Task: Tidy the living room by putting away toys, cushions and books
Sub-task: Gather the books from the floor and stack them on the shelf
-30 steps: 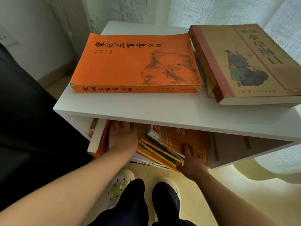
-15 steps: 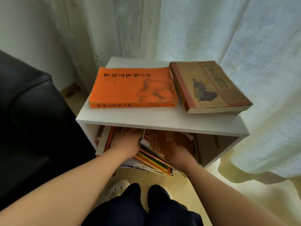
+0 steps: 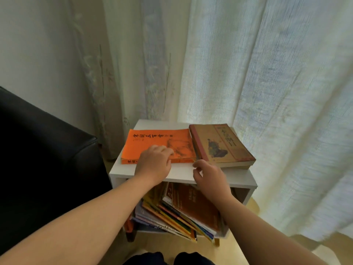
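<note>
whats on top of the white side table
An orange paperback book and a tan hardcover book lie flat on the white side table; the left hand covers the orange book's near edge.

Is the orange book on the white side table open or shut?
Shut: the orange book lies flat, front cover up, spine showing.

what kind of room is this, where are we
Most likely a home living room, in a corner by a window. A black leather sofa stands beside a small white side table stacked with books, and sheer white curtains hang to the floor behind it, with daylight coming through.
</note>
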